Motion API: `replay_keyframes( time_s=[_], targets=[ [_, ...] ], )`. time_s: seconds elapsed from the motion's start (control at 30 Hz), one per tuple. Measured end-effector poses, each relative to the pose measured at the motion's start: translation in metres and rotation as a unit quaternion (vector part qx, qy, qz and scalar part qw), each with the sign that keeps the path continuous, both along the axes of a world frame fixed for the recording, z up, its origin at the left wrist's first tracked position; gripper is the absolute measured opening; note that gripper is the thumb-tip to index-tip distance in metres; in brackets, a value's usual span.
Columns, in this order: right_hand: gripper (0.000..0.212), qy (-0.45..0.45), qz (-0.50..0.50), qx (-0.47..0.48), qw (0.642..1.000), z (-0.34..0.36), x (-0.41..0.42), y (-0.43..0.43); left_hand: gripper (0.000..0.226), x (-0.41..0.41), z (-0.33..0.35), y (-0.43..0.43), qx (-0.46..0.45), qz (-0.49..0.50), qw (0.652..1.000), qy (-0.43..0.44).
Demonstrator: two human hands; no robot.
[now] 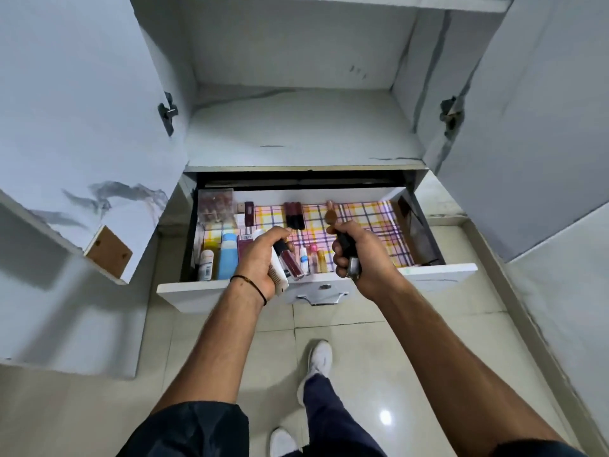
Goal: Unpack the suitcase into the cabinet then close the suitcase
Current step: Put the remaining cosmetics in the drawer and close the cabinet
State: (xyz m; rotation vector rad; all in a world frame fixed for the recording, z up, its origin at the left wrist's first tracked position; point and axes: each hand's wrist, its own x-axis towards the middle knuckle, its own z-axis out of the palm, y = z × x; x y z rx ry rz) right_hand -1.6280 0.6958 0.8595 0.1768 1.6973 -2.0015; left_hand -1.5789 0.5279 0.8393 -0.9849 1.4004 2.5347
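The white cabinet's drawer (438, 273) is pulled out, lined with checked paper. Both hands hover over its front half. My left hand (260, 258) grips a bundle: a lip gloss tube (291, 262) with a black cap, a white tube and a pale comb (278, 280). My right hand (365, 255) grips a makeup brush (331, 217) with its bristles up, plus a dark, silver-ended item at the bottom of the fist. Bottles and boxes fill the drawer's left side, among them a blue bottle (228, 255). The suitcase is out of view.
Both cabinet doors (75, 127) stand wide open at left and right. The shelf (303, 133) above the drawer holds nothing. Dark lipstick tubes (294, 214) lie at the drawer's back. The right half of the liner (372, 222) is bare. My feet stand on the tiled floor (362, 351).
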Motion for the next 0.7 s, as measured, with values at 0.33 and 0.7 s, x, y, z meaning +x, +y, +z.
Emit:
replay_keyframes(
  time_s=[0.33,0.7],
  targets=[
    [0.033,-0.146,0.044,-0.070,0.986,-0.069,-0.132,-0.029,0.010,-0.112,-0.062,-0.059,0.019,-0.001,0.995,-0.099],
    [0.040,-0.258,-0.021,-0.234,0.937,-0.092,-0.167,-0.060,0.005,-0.169,-0.089,-0.091,0.103,-0.060,0.988,-0.099]
  ],
)
